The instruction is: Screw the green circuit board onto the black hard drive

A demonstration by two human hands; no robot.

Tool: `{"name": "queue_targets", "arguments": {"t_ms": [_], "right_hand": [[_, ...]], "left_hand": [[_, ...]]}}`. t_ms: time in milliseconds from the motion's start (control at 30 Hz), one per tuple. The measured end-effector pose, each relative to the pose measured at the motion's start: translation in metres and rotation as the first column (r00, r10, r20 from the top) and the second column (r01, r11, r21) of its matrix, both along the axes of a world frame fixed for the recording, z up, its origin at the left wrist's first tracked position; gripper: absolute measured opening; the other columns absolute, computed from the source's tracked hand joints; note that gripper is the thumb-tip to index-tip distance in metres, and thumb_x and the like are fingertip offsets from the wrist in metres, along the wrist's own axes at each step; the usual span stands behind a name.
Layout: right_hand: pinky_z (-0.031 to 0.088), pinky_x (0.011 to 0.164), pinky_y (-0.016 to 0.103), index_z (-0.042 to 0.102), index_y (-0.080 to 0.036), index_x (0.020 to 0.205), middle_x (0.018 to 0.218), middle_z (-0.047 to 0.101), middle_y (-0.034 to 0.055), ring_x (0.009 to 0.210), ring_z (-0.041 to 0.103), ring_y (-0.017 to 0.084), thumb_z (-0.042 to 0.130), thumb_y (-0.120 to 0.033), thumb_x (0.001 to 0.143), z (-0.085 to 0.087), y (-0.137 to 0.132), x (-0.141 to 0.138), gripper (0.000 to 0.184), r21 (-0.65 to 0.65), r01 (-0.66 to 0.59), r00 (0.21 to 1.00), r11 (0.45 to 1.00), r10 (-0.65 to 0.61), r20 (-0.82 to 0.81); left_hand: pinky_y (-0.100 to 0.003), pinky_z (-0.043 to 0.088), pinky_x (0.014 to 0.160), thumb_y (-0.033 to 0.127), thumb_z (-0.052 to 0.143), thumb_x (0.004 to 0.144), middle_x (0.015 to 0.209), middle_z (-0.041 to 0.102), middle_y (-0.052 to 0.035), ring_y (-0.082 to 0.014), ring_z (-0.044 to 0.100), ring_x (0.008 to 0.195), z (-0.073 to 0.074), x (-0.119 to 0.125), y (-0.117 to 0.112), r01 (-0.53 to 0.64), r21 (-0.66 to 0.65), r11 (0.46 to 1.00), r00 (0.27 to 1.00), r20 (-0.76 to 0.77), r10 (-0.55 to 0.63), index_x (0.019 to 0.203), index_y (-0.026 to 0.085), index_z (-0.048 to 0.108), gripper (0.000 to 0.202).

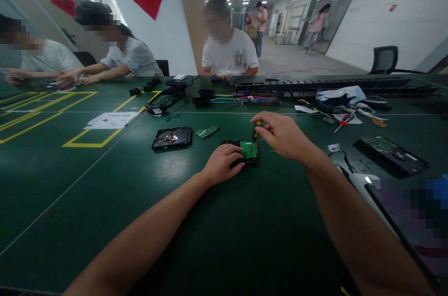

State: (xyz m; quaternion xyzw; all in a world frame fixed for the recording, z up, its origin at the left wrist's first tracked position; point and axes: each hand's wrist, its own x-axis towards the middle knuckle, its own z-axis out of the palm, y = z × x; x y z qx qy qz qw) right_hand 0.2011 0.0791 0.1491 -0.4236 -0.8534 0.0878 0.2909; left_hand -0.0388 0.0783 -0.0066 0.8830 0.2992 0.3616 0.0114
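Note:
On the green table in front of me lies a hard drive (249,150) with its green circuit board facing up. My left hand (223,164) grips its left part, fingers over the top and thumb along the near edge, covering much of it. Above the drive's right side, my right hand (282,133) holds a screwdriver (258,128) with a yellow and black handle. The shaft points down at the board; I cannot make out whether its tip sits in a screw. Tiny bits, perhaps screws (272,151), lie right of the drive.
A second hard drive (172,138) and a loose circuit board (207,132) lie to the left. Another drive (391,155) is at the right, past a red-handled screwdriver (343,122). Cables (241,99) and black rails (315,85) line the far side. Several people are around.

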Motion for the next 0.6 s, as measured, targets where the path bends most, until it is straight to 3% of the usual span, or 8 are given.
{"name": "queue_targets", "arguments": {"t_ms": [233, 433, 600], "right_hand": [[0.044, 0.073, 0.035, 0.071, -0.019, 0.116, 0.090, 0.074, 0.0059, 0.077, 0.063, 0.021, 0.058, -0.022, 0.098, -0.0014, 0.0002, 0.0001, 0.022, -0.015, 0.037, 0.999, 0.999, -0.037, 0.000], [0.045, 0.075, 0.034, 0.071, -0.021, 0.109, 0.104, 0.073, 0.0077, 0.084, 0.063, 0.021, 0.059, -0.022, 0.099, -0.0017, 0.0004, -0.0005, 0.015, 0.023, 0.012, 1.000, 1.000, -0.012, -0.017], [0.044, 0.076, 0.033, 0.071, -0.021, 0.107, 0.102, 0.070, 0.0069, 0.086, 0.062, 0.020, 0.060, -0.022, 0.100, -0.0039, 0.0030, 0.0009, 0.013, 0.047, -0.007, 1.000, 0.999, 0.007, -0.006]], "left_hand": [[-0.052, 0.057, 0.108, 0.031, 0.073, 0.097, 0.128, 0.075, -0.0091, -0.0283, 0.070, 0.123, 0.0006, -0.0002, -0.0007, -0.013, -0.020, 1.000, 1.000, 0.004, 0.013, 0.115, 0.024, 0.072, 0.019], [-0.051, 0.057, 0.108, 0.031, 0.073, 0.098, 0.127, 0.075, -0.0093, -0.0280, 0.071, 0.122, 0.0012, 0.0003, -0.0007, -0.014, -0.029, 0.999, 1.000, -0.002, 0.014, 0.115, 0.023, 0.073, 0.018], [-0.051, 0.056, 0.109, 0.031, 0.073, 0.098, 0.127, 0.075, -0.0088, -0.0276, 0.071, 0.122, 0.0009, 0.0007, -0.0007, -0.013, -0.029, 0.999, 1.000, 0.003, 0.013, 0.112, 0.024, 0.074, 0.016]]}}
